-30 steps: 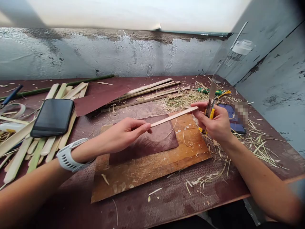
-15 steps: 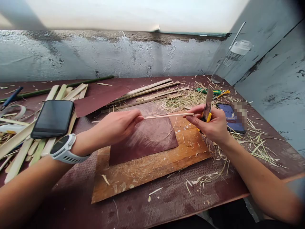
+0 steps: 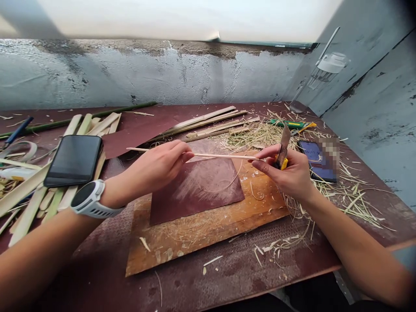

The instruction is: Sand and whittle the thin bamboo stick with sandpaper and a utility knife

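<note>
A thin pale bamboo strip (image 3: 224,156) spans the space between my hands, above a brown sheet of sandpaper (image 3: 198,190) that lies on a wooden board (image 3: 182,234). My left hand (image 3: 162,164) is closed around the strip, and the strip's far end sticks out to the left behind it. With thumb and fingertips my right hand (image 3: 286,169) pinches the strip's right end. That same hand also holds a utility knife (image 3: 283,149) with a yellow and black handle, its blade pointing up and away from the strip.
Bamboo shavings (image 3: 253,134) are heaped behind and right of the board. A phone (image 3: 73,160) rests on bamboo slats at left; another phone (image 3: 316,160) lies at right. Longer strips (image 3: 204,121) and a second brown sheet (image 3: 136,134) lie behind. A clear cup (image 3: 328,69) stands in the corner.
The strip's right end has dropped slightly and slid left in my right fingers, and more of the strip shows left of my left hand. The knife stays in my right hand.
</note>
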{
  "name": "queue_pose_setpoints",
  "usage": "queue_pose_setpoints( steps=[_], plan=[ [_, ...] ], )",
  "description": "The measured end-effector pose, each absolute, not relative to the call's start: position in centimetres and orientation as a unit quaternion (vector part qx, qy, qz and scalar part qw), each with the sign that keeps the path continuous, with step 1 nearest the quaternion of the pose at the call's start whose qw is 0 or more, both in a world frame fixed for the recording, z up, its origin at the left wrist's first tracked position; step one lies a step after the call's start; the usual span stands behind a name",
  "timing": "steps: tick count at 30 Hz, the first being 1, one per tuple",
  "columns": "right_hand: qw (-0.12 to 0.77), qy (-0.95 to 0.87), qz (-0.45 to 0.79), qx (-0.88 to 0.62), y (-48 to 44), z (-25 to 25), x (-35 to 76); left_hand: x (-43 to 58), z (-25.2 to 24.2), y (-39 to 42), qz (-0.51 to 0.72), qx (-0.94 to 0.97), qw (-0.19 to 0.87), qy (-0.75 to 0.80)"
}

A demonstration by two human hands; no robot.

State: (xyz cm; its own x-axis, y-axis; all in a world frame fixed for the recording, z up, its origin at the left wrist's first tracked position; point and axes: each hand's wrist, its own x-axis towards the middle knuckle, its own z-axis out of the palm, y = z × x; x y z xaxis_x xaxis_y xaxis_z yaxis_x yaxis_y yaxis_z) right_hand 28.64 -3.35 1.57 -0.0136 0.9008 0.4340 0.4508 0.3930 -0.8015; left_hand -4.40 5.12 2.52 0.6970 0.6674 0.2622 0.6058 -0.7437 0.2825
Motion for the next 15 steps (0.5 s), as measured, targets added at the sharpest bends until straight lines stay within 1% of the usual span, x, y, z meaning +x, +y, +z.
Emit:
queue_pose_setpoints(
  steps=[4, 8, 11, 15],
  plan=[
    [0.466, -0.703, 0.233, -0.484, -3.7, 1.6, 28.0, -3.3, 2.5, 3.3, 0.177, 0.923, 0.126, 0.317],
    [0.417, -0.756, 0.19, -0.467, -4.5, 1.6, 27.2, -2.0, 2.8, 0.8, 0.154, 0.922, 0.177, 0.307],
    [0.417, -0.779, 0.154, -0.442, -4.8, 1.6, 26.9, -1.7, 3.1, -0.1, 0.159, 0.91, 0.222, 0.312],
    [0.413, -0.79, 0.137, -0.432, -4.7, 1.7, 27.0, -1.9, 3.2, 0.2, 0.173, 0.878, 0.307, 0.325]
  ],
)
